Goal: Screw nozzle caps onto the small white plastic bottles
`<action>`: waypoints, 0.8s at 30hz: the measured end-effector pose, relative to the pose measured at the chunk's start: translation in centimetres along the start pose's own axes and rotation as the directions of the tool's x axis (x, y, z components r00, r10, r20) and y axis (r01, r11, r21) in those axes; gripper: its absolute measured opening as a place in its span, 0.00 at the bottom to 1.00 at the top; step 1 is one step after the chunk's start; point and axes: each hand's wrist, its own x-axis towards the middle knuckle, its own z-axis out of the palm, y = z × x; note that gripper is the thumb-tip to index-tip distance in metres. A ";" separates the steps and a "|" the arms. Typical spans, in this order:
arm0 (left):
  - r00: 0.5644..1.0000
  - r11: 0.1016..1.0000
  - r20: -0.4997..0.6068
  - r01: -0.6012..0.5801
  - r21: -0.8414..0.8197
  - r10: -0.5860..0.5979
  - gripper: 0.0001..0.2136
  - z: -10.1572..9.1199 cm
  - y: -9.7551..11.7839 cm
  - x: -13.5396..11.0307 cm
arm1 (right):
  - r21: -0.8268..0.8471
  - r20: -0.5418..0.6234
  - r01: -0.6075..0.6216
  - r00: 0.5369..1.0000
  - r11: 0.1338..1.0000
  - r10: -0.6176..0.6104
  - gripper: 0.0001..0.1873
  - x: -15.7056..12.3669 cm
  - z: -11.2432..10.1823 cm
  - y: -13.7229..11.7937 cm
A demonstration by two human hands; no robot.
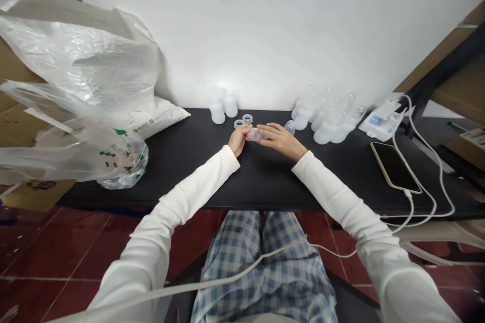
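Observation:
Above the middle of the table, my left hand pinches a small clear rounded plastic piece. My right hand reaches in from the other side, fingers stretched out and over the near end of that piece; whether they press on it I cannot tell. Just beyond my left hand lie two translucent rings. Behind my right hand a clear dome cap shows in part. Frosted white plastic bottles stand by the wall at the back, and several more with clear domed tops stand to the right.
On the left, a large white plastic sack and a clear printed bag rest on the black table. A phone with a white cable and a blue-white packet lie at the right. The white wall bounds the back.

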 end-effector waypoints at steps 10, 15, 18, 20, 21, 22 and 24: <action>0.944 0.910 0.024 -0.324 0.259 0.329 0.15 1.3 -0.5 -1.6 | 0.528 -0.164 -0.608 0.613 0.594 0.773 0.24 1.2 2.1 -2.7; 0.943 0.913 -0.021 -0.317 0.256 0.333 0.20 1.3 -0.5 -1.5 | 0.553 -0.060 -0.608 0.653 0.570 0.755 0.23 0.9 2.9 -1.9; 0.968 0.959 -0.089 -0.218 0.181 0.236 0.22 0.5 -0.7 -0.8 | 0.172 -0.102 -0.334 0.930 0.927 0.354 0.09 0.5 2.2 -0.6; 0.988 0.983 -0.088 -0.111 0.148 0.125 0.20 0.2 -0.6 -0.5 | -0.017 -0.019 -0.135 0.991 0.991 0.134 0.09 0.1 1.4 -0.1; 0.994 0.989 -0.080 -0.060 0.137 0.071 0.19 0.1 -0.5 -0.4 | -0.071 0.015 -0.075 0.997 0.995 0.076 0.12 0.0 0.9 0.1; 0.996 0.992 -0.084 -0.017 0.123 0.027 0.17 0.0 -0.4 -0.3 | -0.104 0.036 -0.043 0.998 0.994 0.047 0.14 -0.2 0.6 0.2; 0.989 0.994 -0.141 0.065 0.092 -0.052 0.14 -0.3 0.0 -0.2 | -0.120 0.042 -0.044 0.998 0.992 0.049 0.13 -0.6 -0.1 0.4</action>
